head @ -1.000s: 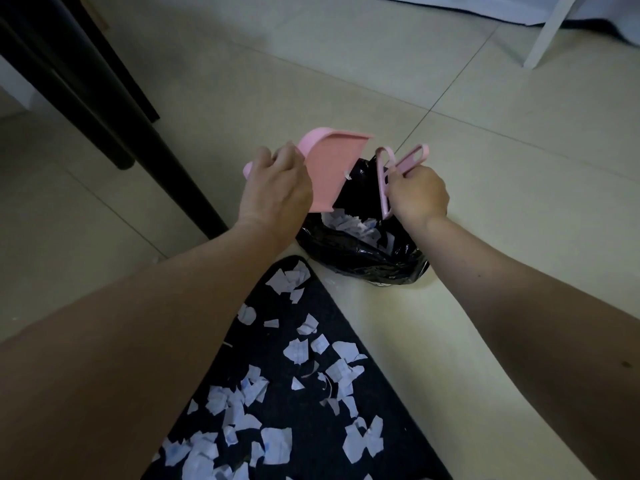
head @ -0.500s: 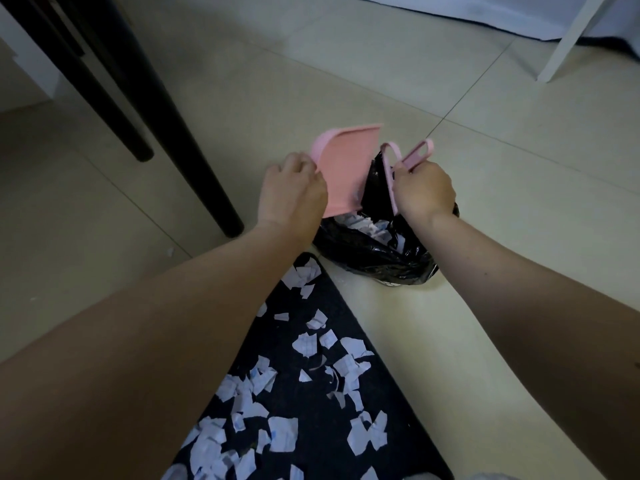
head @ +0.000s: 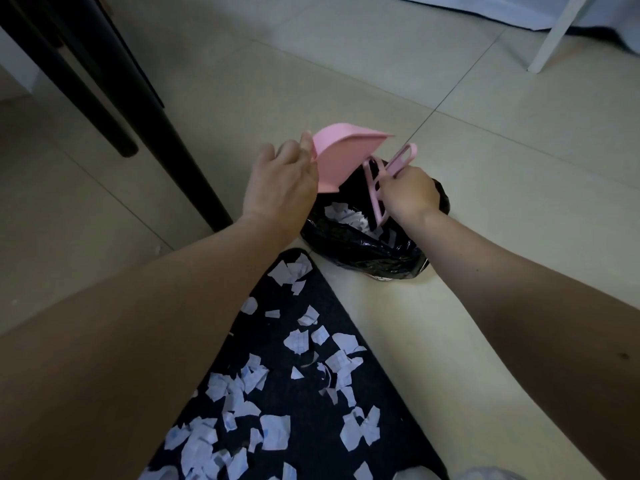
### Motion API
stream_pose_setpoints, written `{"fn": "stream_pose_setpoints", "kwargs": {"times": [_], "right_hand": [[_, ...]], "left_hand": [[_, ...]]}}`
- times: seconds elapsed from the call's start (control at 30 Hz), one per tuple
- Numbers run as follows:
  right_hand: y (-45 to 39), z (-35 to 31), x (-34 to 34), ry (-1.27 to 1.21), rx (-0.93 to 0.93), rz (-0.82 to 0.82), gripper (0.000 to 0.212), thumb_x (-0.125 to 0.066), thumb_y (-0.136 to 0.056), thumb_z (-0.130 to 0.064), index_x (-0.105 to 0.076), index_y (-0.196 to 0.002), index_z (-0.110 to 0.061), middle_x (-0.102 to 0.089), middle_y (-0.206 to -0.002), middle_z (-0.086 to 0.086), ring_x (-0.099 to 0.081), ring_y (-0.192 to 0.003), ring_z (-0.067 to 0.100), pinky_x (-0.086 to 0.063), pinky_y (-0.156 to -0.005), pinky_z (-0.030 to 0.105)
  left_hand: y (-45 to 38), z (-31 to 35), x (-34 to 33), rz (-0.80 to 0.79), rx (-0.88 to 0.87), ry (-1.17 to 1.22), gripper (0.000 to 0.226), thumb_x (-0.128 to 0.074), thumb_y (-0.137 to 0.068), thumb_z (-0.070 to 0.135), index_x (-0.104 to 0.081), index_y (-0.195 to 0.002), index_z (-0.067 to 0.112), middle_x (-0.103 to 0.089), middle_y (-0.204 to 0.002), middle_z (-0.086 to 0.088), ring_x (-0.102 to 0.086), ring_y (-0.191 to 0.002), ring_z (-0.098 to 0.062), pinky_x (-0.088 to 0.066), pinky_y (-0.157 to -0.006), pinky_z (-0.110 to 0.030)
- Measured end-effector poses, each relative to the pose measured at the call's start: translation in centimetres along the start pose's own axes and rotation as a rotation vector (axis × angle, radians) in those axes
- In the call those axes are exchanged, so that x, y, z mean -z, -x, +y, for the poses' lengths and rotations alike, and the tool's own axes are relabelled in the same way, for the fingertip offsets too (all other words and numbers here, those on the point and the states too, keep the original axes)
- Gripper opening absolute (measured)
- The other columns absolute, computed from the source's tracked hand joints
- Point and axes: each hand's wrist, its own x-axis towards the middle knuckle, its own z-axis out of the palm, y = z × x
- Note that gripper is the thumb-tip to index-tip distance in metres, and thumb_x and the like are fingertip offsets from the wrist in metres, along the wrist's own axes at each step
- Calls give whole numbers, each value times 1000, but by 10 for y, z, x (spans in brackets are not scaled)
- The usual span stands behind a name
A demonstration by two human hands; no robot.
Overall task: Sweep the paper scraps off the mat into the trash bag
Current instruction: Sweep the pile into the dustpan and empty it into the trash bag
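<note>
Tipping dustpan (head: 341, 157) in left hand (head: 280, 188) grip, right hand (head: 407, 195) clutching brush (head: 375, 188); scraps (head: 346, 216) could miss trash bag (head: 360, 251) below (floppy rim).

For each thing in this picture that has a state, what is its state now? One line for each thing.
Left hand: closed on the dustpan.
Right hand: closed on the brush.
Dustpan: lifted, tilted steeply over the bag.
Brush: held over the bag's mouth, one end down inside.
Trash bag: open, standing on the floor, scraps inside.
Mat: flat on the floor, not yet clean.
Paper scraps: many scattered on the mat.
</note>
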Motion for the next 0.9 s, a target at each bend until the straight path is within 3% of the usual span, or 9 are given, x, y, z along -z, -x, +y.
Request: {"fn": "stream_pose_setpoints", "kwargs": {"times": [0.17, 0.27, 0.33, 0.4, 0.53, 0.63, 0.77, 0.87, 0.9], "right_hand": [[0, 3, 0, 12, -25, 27, 35, -37, -99, -40, -57, -88, -14, -59, -84, 5, -56, -80, 30, -35, -67, 30], [-1, 3, -1, -2, -33, 63, 37, -38, -98, -40, -56, -79, -14, -59, -78, 4, -56, -77, 29, -33, -64, 29], [1, 0, -1, -13, -13, 94, 38, -39, -97, -39, -50, -67, -18, -53, -67, -1, -54, -73, 27, -31, -60, 28], [8, -8, -2, -13, 39, 129, 38, -41, -97, -38, -47, -65, -19, -48, -62, -4, -51, -71, 25, -29, -59, 28], [25, -33, -1, 11, 163, 168, 37, -43, -98, -39, -48, -69, -17, -51, -66, -1, -48, -71, 24, -29, -63, 29], [46, -64, -3, 17, 240, 153, 44, -43, -98, -41, -38, -59, -20, -41, -57, -7, -46, -69, 26, -28, -62, 29], [73, -100, -10, 51, 331, 105, 42, -43, -98, -41, -43, -63, -18, -46, -61, -3, -45, -69, 25, -27, -63, 28], [100, -128, -16, 85, 428, 39, 45, -41, -98, -43, -43, -62, -17, -49, -63, -1, -46, -64, 26, -28, -59, 30], [111, -138, -18, 99, 466, 15, 46, -40, -98, -45, -41, -60, -19, -47, -60, -2, -46, -59, 23, -27, -54, 31]], "left_hand": [[-2, 3, 2, -143, 179, 226, 53, -52, -84, 8, -42, -137, 8, -23, -154, -16, -44, -123, -33, -40, -93, -42], [0, 0, -7, -221, 264, 366, 38, -51, -81, -1, -55, -118, 6, -49, -130, -14, -54, -105, -32, -38, -72, -37], [3, -3, -13, -268, 280, 411, 34, -49, -82, -4, -62, -112, 6, -59, -115, -12, -59, -99, -30, -35, -65, -32], [8, -8, -17, -306, 306, 456, 39, -46, -83, -5, -64, -115, 8, -63, -114, -10, -60, -103, -30, -39, -66, -32], [21, -19, -14, -316, 346, 520, 47, -44, -83, -4, -59, -124, 14, -62, -122, -8, -59, -111, -31, -48, -81, -35], [44, -37, -8, -324, 371, 524, 42, -46, -82, -1, -58, -118, 15, -62, -115, -10, -60, -105, -31, -44, -71, -33], [83, -64, -5, -396, 354, 543, 37, -48, -89, 10, -45, -126, 16, -58, -113, -13, -59, -97, -31, -41, -66, -33], [118, -89, 1, -461, 384, 700, 55, -40, -96, 17, -18, -146, 18, -56, -116, -16, -58, -96, -32, -43, -72, -36], [135, -98, 5, -480, 400, 722, 59, -39, -98, 19, -10, -149, 15, -56, -108, -14, -58, -90, -29, -41, -72, -35]]}}
